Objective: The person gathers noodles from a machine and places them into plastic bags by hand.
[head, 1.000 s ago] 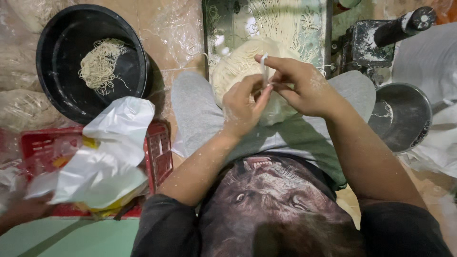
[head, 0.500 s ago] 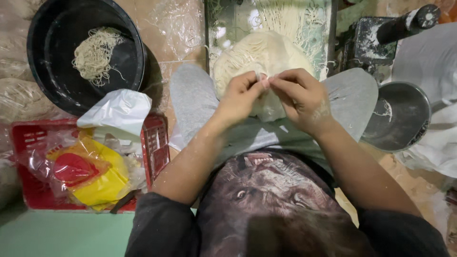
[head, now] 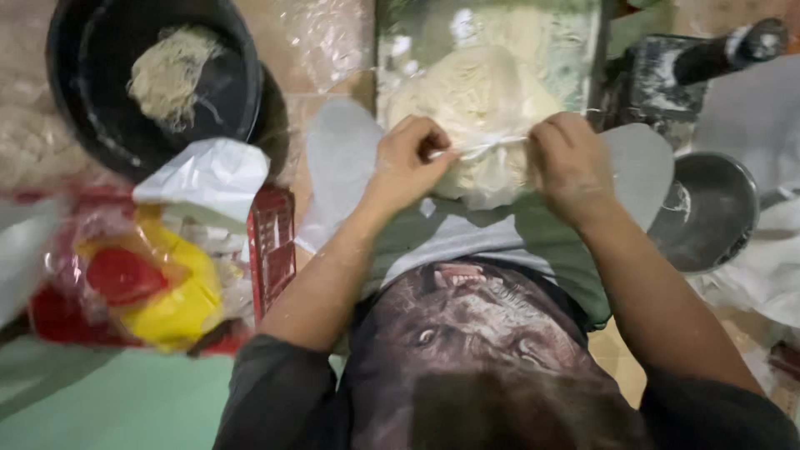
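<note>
A clear plastic bag of pale noodles [head: 475, 108] rests between my knees. My left hand [head: 408, 162] and my right hand [head: 571, 162] each pinch an end of the twisted neck of the bag [head: 487, 148] and hold it stretched taut between them, a hand's width apart. My forearms reach forward from a dark printed shirt over grey-green shorts.
A black round basin [head: 92, 108] with a small nest of noodles [head: 171, 71] sits at the upper left. Below it a red crate [head: 271, 250] holds white, yellow and red plastic bags. A metal bowl [head: 708, 208] and a dark machine with a handle [head: 692, 58] stand at the right.
My hands, close together on the bag's neck a second ago, have drawn apart sideways, stretching the twisted plastic between them. The white bag over the crate has shifted, uncovering the yellow and red ones.
</note>
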